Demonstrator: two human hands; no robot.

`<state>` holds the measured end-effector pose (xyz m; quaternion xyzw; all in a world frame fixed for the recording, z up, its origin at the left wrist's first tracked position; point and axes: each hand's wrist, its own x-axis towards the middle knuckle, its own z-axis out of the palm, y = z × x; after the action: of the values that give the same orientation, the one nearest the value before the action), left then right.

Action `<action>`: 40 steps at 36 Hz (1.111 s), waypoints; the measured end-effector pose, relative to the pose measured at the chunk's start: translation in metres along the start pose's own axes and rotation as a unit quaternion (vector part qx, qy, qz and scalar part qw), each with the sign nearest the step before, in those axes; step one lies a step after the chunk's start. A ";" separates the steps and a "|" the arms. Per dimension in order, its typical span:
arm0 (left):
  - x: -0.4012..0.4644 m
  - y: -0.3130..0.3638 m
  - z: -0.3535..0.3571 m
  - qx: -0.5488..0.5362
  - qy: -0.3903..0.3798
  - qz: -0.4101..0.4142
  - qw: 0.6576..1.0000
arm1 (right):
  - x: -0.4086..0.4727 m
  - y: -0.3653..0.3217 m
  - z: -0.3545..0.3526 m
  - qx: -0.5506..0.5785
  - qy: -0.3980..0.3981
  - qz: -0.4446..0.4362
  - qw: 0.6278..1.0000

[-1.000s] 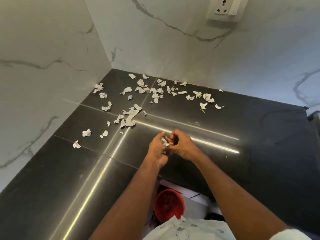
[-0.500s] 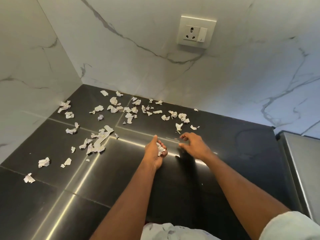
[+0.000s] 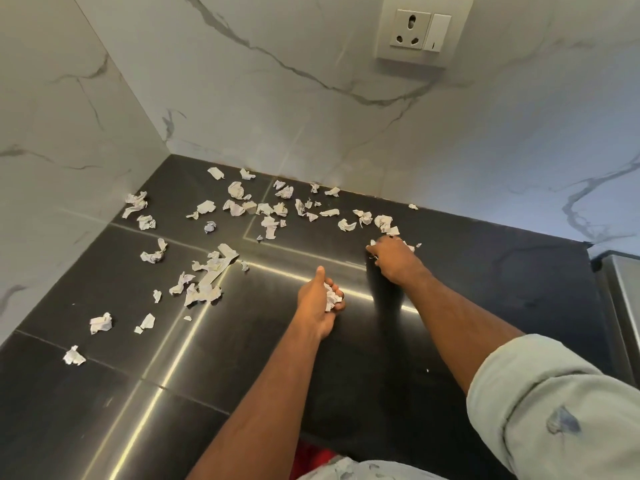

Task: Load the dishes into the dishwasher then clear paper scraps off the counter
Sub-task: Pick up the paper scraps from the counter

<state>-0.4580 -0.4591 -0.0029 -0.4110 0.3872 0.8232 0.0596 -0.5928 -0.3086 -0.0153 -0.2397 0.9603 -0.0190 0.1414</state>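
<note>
Several crumpled white paper scraps (image 3: 239,206) lie scattered over the dark glossy counter (image 3: 485,278), mostly toward the back corner and the left side. My left hand (image 3: 320,303) is cupped over the middle of the counter and holds a small bunch of scraps (image 3: 331,296) against its palm. Farther back and to the right, my right hand (image 3: 393,259) presses down on the rightmost scraps (image 3: 384,223), its fingers curled over some of them. Whether the fingers grip any paper is hidden by the hand.
White marble walls meet at the back left corner. A wall socket with switch (image 3: 420,29) sits high on the back wall. A steel surface (image 3: 623,306) borders the counter's right end. Something red (image 3: 311,460) shows below the counter's front edge.
The hands were together at the counter's middle; the right hand has since reached back and right onto the scraps, while the left hand stays cupped around its bunch.
</note>
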 end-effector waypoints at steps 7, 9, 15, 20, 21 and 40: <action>0.008 0.008 -0.005 0.009 0.000 -0.010 1.000 | -0.020 -0.013 0.013 -0.026 0.045 -0.003 0.999; 0.011 0.006 0.000 0.009 0.001 -0.017 1.000 | -0.026 -0.014 0.016 0.025 0.032 0.024 0.999; 0.019 -0.003 0.014 0.014 -0.008 -0.035 0.999 | -0.057 -0.033 -0.004 0.566 0.075 0.102 0.815; 0.020 -0.005 0.028 0.000 -0.077 -0.061 0.995 | -0.067 -0.052 -0.006 0.612 0.068 0.067 0.785; 0.022 -0.005 0.031 0.005 -0.088 -0.062 0.994 | -0.065 -0.052 0.000 0.568 0.067 0.068 0.817; 0.047 0.001 0.050 0.033 -0.062 -0.059 0.996 | -0.030 0.042 0.003 0.334 0.168 0.208 0.904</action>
<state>-0.5204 -0.4357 -0.0183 -0.3794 0.3849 0.8288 0.1451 -0.5860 -0.2570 -0.0145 0.0331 0.9351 -0.3492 0.0504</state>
